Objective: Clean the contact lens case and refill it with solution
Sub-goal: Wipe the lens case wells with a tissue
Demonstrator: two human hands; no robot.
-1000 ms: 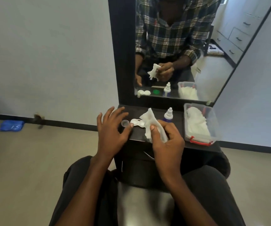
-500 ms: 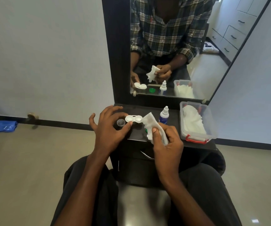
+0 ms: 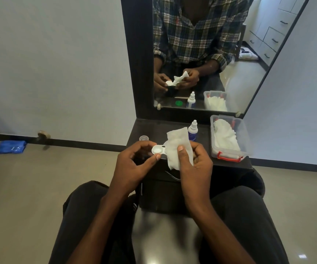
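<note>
My left hand pinches the white contact lens case by its left well, lifted just above the front edge of the dark table. The case's right well is covered by a white tissue. My right hand grips that tissue, thumb pressed on it. A small solution bottle with a blue label and white nozzle stands upright behind the tissue. A clear cap lies on the table's left side.
A clear plastic box with red latches, holding white tissues, stands on the table's right end. A dark-framed mirror rises at the back and reflects a green cap. A blue cloth lies on the floor at the left.
My left hand has picked the lens case up off the table and brought it toward me. My right hand has moved the tissue over the case's right well.
</note>
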